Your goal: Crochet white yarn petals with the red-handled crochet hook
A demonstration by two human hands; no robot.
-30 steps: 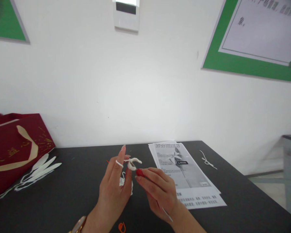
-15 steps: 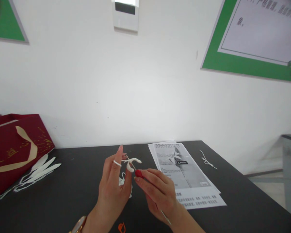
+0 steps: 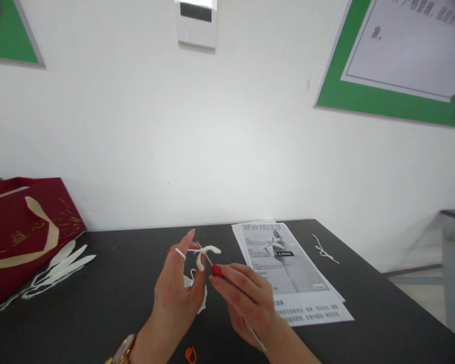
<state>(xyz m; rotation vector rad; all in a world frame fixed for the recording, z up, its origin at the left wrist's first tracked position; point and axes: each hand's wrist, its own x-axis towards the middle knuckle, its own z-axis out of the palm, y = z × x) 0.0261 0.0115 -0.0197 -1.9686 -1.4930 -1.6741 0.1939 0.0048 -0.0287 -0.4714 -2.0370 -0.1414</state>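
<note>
My left hand (image 3: 180,285) is closed on a small piece of white crochet work (image 3: 211,249), with white yarn (image 3: 180,253) looped around the raised index finger. In my right hand (image 3: 246,301) is a crochet hook (image 3: 217,271), pinched at its red grip, its thin shaft reaching up and left into the white piece. The hook's back end sticks out below the palm. More white yarn (image 3: 202,305) lies on the table behind my left hand, partly hidden by it. Close to my left wrist sits an orange stitch marker (image 3: 190,355).
Printed sheets (image 3: 307,298) lie on the black table (image 3: 109,293) to the right, beside a loose white yarn scrap (image 3: 324,253). At the left stands a dark red gift bag (image 3: 18,227), with several white crocheted petals (image 3: 66,265) against it. A white wall rises behind.
My left index finger has tipped slightly, and the yarn strand from it to the work looks straighter. My right hand and the hook have barely shifted.
</note>
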